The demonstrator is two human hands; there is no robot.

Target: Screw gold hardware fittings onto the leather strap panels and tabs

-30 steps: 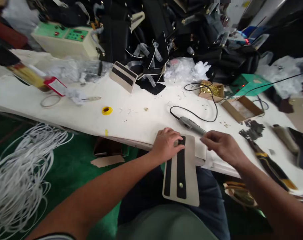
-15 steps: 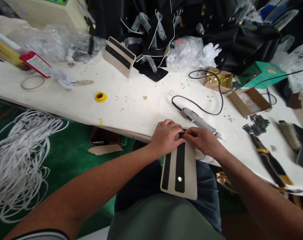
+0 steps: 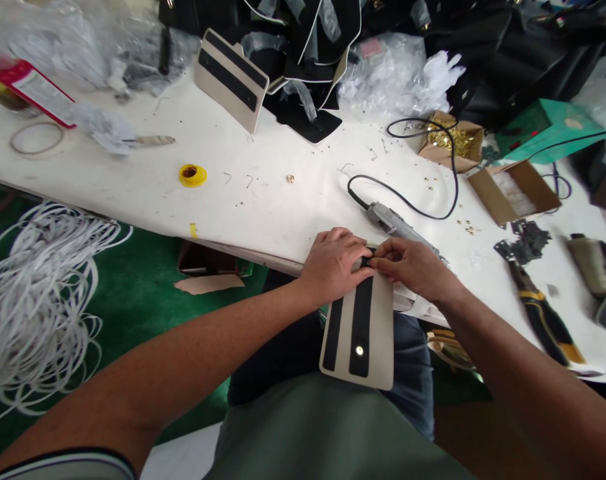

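A beige flat panel [image 3: 381, 327] with two black strips reaches from the table edge over my lap. Near its close end, a round gold-coloured snap [image 3: 359, 351] sits on the wider black strip [image 3: 361, 307]. My left hand [image 3: 333, 267] is closed over the panel's far end, its thumb lying across the strip. Beside it my right hand [image 3: 407, 265] pinches at the far end of that strip, thumb against forefinger. Whatever small thing lies between those fingertips is hidden. A grey corded rotary tool [image 3: 400, 225] rests just beyond my right hand.
A similar beige panel [image 3: 233, 100] lies at the back, beside black bag pieces [image 3: 313, 127]. Rightward are a carton of gold fittings [image 3: 453, 143], an open box [image 3: 513, 193] and pliers [image 3: 543, 317]. A yellow ring-shaped cap [image 3: 193, 175] sits left; white cord [image 3: 43, 300] is heaped below.
The view has shifted slightly, so the table things sit a little higher in it. Both hands stay at the panel's far end, with the right fingertips slightly shifted at the strip.
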